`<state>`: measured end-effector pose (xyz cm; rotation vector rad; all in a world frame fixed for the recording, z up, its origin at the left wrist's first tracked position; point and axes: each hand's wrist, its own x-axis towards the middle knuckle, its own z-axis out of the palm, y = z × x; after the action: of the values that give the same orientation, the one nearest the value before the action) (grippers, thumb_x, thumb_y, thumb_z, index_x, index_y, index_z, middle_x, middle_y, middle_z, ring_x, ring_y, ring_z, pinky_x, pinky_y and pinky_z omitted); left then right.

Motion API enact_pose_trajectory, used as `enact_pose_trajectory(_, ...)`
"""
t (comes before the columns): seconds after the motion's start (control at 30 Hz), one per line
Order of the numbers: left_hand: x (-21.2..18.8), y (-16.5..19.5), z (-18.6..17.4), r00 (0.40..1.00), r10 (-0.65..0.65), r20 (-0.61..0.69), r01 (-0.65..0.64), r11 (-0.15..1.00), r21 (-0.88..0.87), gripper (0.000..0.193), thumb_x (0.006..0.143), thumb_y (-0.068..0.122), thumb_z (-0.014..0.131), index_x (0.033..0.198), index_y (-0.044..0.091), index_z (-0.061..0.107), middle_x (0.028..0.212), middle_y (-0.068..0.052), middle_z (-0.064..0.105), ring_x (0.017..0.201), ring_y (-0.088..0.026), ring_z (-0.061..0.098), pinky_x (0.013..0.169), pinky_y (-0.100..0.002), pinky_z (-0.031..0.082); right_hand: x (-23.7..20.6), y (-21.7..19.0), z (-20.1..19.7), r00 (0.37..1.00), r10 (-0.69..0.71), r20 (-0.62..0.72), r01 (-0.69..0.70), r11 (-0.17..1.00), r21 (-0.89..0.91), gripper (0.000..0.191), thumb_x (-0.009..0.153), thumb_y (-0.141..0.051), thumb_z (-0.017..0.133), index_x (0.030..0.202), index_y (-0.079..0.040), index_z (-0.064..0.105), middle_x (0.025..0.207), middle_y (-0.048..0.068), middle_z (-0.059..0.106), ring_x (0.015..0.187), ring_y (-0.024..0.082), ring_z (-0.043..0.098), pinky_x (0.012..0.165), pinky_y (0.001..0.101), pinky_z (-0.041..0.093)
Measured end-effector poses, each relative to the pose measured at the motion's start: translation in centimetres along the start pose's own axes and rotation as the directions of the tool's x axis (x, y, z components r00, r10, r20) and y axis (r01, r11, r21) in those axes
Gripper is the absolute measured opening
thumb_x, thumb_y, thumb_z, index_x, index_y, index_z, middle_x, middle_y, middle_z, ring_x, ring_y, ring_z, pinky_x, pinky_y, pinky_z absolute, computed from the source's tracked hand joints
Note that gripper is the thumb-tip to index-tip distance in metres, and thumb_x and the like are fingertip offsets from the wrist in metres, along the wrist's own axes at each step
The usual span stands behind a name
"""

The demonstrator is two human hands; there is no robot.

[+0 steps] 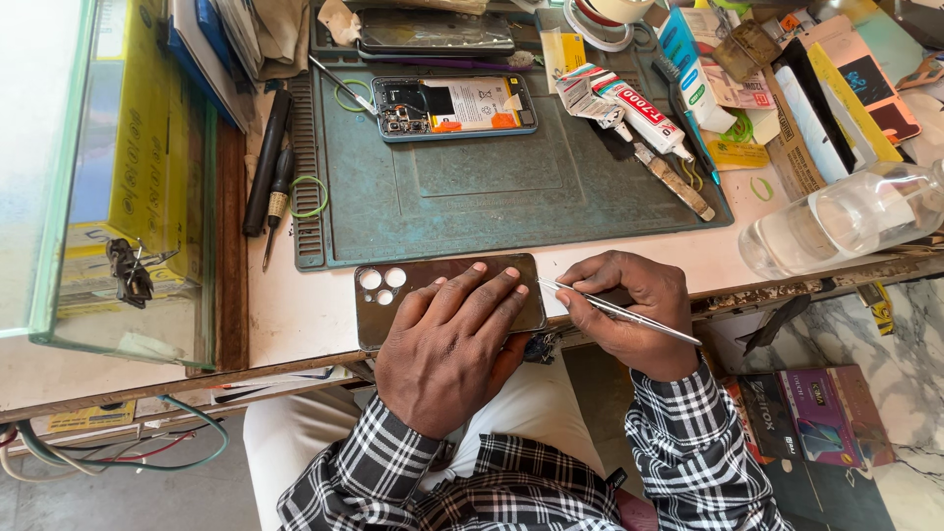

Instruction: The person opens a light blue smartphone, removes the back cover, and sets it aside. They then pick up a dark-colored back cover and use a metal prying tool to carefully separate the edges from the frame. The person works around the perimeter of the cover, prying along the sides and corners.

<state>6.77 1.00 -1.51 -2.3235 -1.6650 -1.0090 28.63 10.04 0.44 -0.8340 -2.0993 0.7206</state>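
My left hand (pixel 447 339) lies flat on a shiny dark phone back cover (pixel 385 292) with round camera holes, pressing it against the front edge of the white bench. My right hand (pixel 634 310) grips thin metal tweezers (pixel 615 310), their tip touching the cover's right edge beside my left fingertips. Farther back, an opened phone (pixel 454 106) with its battery and board exposed lies on the green work mat (pixel 492 192).
A glue tube (pixel 644 120) and a small brush lie on the mat's right part. Two screwdrivers (pixel 270 182) rest left of the mat. A clear plastic bottle (pixel 846 221) lies at the right. Boxes and packets crowd the back right; a glass case stands left.
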Motion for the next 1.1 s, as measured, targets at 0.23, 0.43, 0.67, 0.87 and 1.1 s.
enact_pose_trajectory(0.23,-0.03,0.02,-0.09,1.000,0.002,-0.007,-0.002,1.000,-0.003,0.047,0.091,0.040,0.072,0.129,0.013,0.070,0.139,-0.003,0.065,0.130,-0.022,0.058,0.106,-0.042,0.043,0.05,-0.22,-0.10,0.993,0.100,0.061,-0.105,0.989,0.100,0.014,0.090,-0.001,0.077,0.085,0.000,0.064,0.096,0.011,0.076,0.085,0.011,0.073,0.073,0.0241,0.062)
enact_pose_trajectory(0.43,-0.02,-0.02,-0.09,1.000,0.008,-0.011,-0.009,1.000,-0.002,0.047,0.091,0.040,0.072,0.129,0.013,0.070,0.139,-0.003,0.065,0.131,-0.022,0.058,0.105,-0.043,0.043,-0.12,-0.43,0.14,0.997,0.070,0.031,-0.071,0.997,0.041,0.013,0.088,0.000,0.078,0.084,-0.001,0.065,0.097,0.010,0.075,0.084,0.011,0.074,0.070,0.0242,0.061)
enact_pose_trajectory(0.67,-0.05,0.01,-0.05,1.000,0.006,-0.006,-0.006,1.000,-0.001,0.047,0.092,0.041,0.071,0.130,0.014,0.070,0.140,-0.003,0.064,0.132,-0.022,0.057,0.106,-0.043,0.043,-0.30,-0.27,0.25,0.999,0.030,-0.013,-0.029,0.999,0.040,0.015,0.086,0.000,0.080,0.086,-0.002,0.064,0.099,0.011,0.076,0.086,0.012,0.076,0.070,0.0237,0.063)
enact_pose_trajectory(0.87,-0.08,-0.07,0.00,1.000,0.007,0.008,-0.007,1.000,0.001,0.049,0.091,0.042,0.071,0.131,0.014,0.069,0.140,-0.003,0.064,0.132,-0.022,0.057,0.106,-0.043,0.043,-0.36,-0.25,-0.04,1.000,0.020,0.012,-0.020,1.000,0.018,0.013,0.086,0.002,0.079,0.087,-0.001,0.066,0.099,0.012,0.076,0.085,0.012,0.076,0.070,0.0232,0.062)
enact_pose_trajectory(1.1,-0.14,-0.03,0.00,1.000,-0.001,0.005,0.001,1.000,0.006,0.050,0.090,0.042,0.072,0.131,0.014,0.070,0.139,-0.002,0.065,0.132,-0.022,0.057,0.107,-0.043,0.043,-0.08,-0.37,-0.21,0.995,0.080,0.066,-0.086,0.992,0.093,0.012,0.087,0.003,0.078,0.088,-0.001,0.067,0.099,0.012,0.076,0.086,0.012,0.076,0.071,0.0232,0.063)
